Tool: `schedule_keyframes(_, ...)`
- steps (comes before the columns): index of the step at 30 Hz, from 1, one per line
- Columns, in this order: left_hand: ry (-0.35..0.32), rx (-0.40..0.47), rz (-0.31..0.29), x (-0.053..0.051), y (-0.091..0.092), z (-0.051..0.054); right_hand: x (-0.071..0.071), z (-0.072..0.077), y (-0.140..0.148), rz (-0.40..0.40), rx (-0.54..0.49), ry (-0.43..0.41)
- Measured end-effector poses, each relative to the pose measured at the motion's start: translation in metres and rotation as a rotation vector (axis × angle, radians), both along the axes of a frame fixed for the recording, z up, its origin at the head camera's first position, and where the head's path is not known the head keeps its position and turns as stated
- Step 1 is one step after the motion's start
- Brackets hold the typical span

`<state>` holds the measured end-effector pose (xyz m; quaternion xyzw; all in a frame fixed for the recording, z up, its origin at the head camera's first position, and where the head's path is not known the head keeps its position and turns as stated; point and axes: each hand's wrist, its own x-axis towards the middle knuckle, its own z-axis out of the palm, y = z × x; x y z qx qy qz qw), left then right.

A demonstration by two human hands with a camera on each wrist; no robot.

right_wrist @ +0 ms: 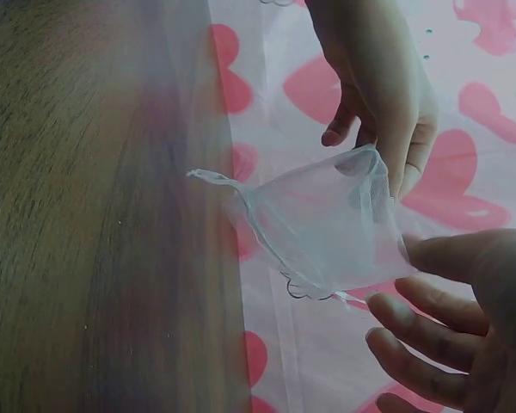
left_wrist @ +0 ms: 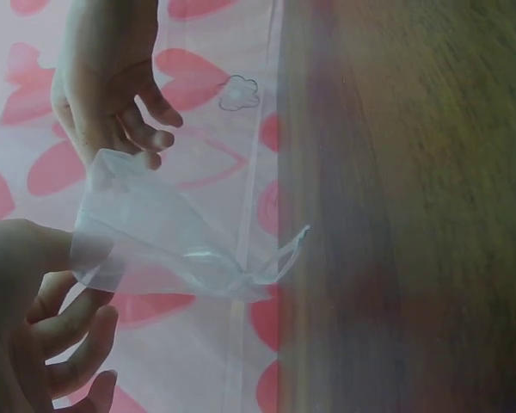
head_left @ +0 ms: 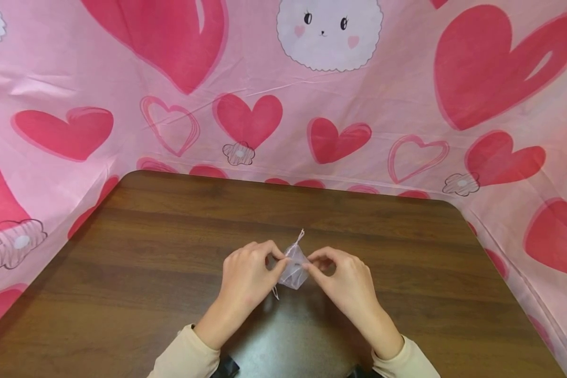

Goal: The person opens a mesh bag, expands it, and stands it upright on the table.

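Note:
A small sheer white drawstring pouch point(head_left: 293, 274) is held up between both hands over the table. My left hand point(head_left: 251, 271) pinches its left side between thumb and index finger. On the opposite side, my right hand point(head_left: 347, 273) pinches another part of the pouch the same way. In the left wrist view, the see-through pouch point(left_wrist: 155, 228) spans the gap between the hands, its drawstring loop pointing toward the tabletop. The right wrist view shows the pouch point(right_wrist: 322, 224) with a cord along its edge and a loop at one end. No contents are visible through the mesh.
The brown wooden table point(head_left: 170, 220) has rounded far corners. A pink cloth point(head_left: 260, 47) printed with red hearts hangs behind it and along both sides. Beige sleeves point(head_left: 186, 354) cover the forearms, and dark straps show beside the cuffs.

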<state>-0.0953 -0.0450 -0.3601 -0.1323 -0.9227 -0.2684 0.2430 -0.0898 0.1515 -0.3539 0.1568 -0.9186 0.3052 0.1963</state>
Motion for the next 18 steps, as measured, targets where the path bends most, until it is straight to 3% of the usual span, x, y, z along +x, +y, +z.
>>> schedule_keyframes(8,-0.007,0.058,0.021,0.0006,0.0,0.0002,0.0042,0.0023,-0.0005,-0.011,0.029,-0.049)
schedule_keyframes(18,-0.016,0.051,-0.004,0.0,-0.0003,0.0001,0.0004,0.0,0.0001,-0.016,0.01,0.075)
